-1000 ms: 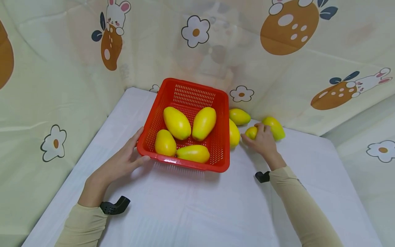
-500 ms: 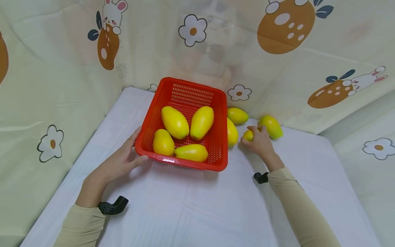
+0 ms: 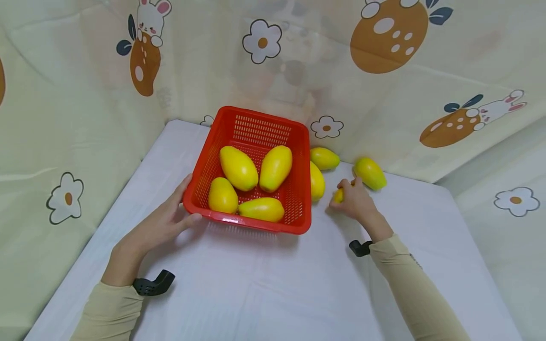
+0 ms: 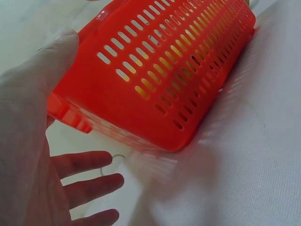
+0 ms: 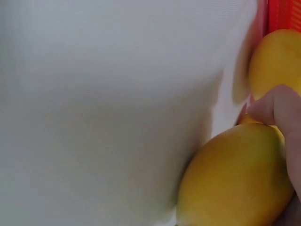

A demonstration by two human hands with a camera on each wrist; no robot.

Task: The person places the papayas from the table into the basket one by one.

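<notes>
In the head view a red plastic basket (image 3: 222, 217) holds several yellow mangoes (image 3: 239, 168). My left hand (image 3: 153, 227) holds its front left corner, thumb at the front rim; in the left wrist view three other fingers (image 4: 94, 190) stretch out straight. My right hand (image 3: 357, 201) grips a mango (image 3: 339, 195) right of the basket, mostly hidden by the hand. The right wrist view has my thumb (image 5: 277, 107) over the end of a large mango (image 5: 235, 179). A loose mango (image 3: 370, 173) lies just beyond this hand.
Beside the basket's right wall lie two more mangoes, one nearer (image 3: 317, 182) and one at the back (image 3: 325, 158). A white cloth (image 3: 256, 279) covers the table. Behind it hangs a cream curtain (image 3: 192, 61) printed with rabbits and flowers.
The right hand has drawn slightly back toward me with its mango, opening a gap from the loose mango behind. The left hand stays on the basket; the whole view has shifted a little.
</notes>
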